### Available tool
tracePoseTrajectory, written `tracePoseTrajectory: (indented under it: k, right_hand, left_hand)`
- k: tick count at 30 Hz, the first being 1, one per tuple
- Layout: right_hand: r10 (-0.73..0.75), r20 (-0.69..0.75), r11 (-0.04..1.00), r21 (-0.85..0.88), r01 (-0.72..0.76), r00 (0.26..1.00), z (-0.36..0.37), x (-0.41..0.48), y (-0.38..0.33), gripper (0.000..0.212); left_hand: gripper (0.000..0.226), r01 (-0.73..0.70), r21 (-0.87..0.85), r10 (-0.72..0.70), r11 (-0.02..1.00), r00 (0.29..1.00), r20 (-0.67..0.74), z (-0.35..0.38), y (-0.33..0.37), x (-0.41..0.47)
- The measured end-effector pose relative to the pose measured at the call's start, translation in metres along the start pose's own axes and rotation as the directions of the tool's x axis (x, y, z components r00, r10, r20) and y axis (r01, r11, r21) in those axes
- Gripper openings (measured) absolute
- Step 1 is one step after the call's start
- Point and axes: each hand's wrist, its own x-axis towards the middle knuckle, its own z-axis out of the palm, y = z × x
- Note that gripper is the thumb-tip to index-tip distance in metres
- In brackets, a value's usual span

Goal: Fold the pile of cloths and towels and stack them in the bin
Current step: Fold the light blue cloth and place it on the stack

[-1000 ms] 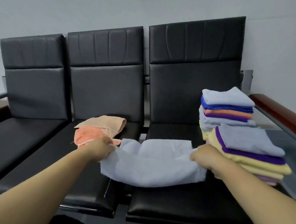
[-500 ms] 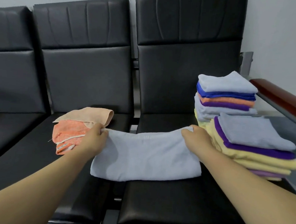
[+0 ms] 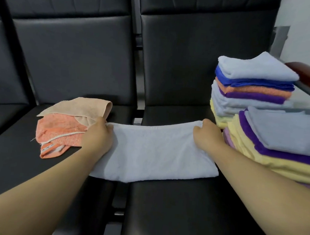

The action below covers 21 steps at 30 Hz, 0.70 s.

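Observation:
A pale blue towel (image 3: pixel 156 151) lies folded in a long band across the gap between two black seats. My left hand (image 3: pixel 98 135) grips its far left corner and my right hand (image 3: pixel 206 136) grips its far right corner. An orange towel (image 3: pixel 58 130) with a beige cloth (image 3: pixel 81 108) on top lies unfolded on the left seat, touching my left hand. Two stacks of folded towels stand to the right: a tall back stack (image 3: pixel 251 83) and a nearer stack (image 3: pixel 278 141) topped by a pale blue cloth. No bin shows.
Black padded seat backs (image 3: pixel 198 56) rise behind the towels. A wooden armrest (image 3: pixel 307 73) runs along the right edge behind the stacks. The front of the right seat (image 3: pixel 190 209) is bare black cushion.
Both hands carried the towel's near edge away from me and laid it on the far edge, making a flat folded band. The view moved closer and lower.

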Motion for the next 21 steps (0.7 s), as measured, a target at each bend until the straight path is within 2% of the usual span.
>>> tracePoseTrajectory:
  k: [5, 8, 11, 14, 16, 18, 21]
  right_hand:
    - [0.01, -0.034, 0.999, 0.037, -0.009, 0.999, 0.001, -0.005, 0.0, 0.04]
    - [0.003, -0.049, 0.997, 0.08, 0.001, 0.999, -0.001, -0.012, -0.004, 0.052]
    - [-0.005, -0.044, 1.0, 0.022, 0.005, 0.999, -0.006, -0.022, -0.005, 0.066]
    - [0.013, -0.012, 1.0, 0.019, -0.013, 1.0, -0.012, -0.031, -0.001, 0.067]
    - [0.025, 0.025, 0.998, 0.05, -0.026, 0.999, -0.018, -0.037, 0.002, 0.064]
    - [0.061, 0.06, 0.994, 0.084, -0.066, 0.996, -0.024, -0.043, 0.004, 0.061]
    - [0.15, 0.09, 0.967, 0.196, -0.165, 0.985, -0.027, -0.041, 0.008, 0.049]
  left_hand:
    - [0.023, 0.041, 0.052, -0.041, 0.998, 0.999, 0.002, 0.002, 0.005, 0.001]
    - [0.038, 0.175, 0.043, -0.178, 0.984, 0.979, 0.099, -0.008, 0.007, -0.002]
    - [0.057, 0.298, 0.195, -0.342, 0.934, 0.905, 0.254, -0.022, 0.015, -0.007]
    - [0.054, 0.321, 0.313, -0.426, 0.894, 0.823, 0.375, -0.038, 0.034, -0.016]
    - [0.053, 0.327, 0.307, -0.434, 0.893, 0.805, 0.405, -0.042, 0.042, -0.019]
    - [0.053, 0.322, 0.243, -0.398, 0.915, 0.824, 0.404, -0.048, 0.049, -0.022]
    - [0.045, 0.252, 0.073, -0.262, 0.965, 0.91, 0.322, -0.053, 0.069, -0.023]
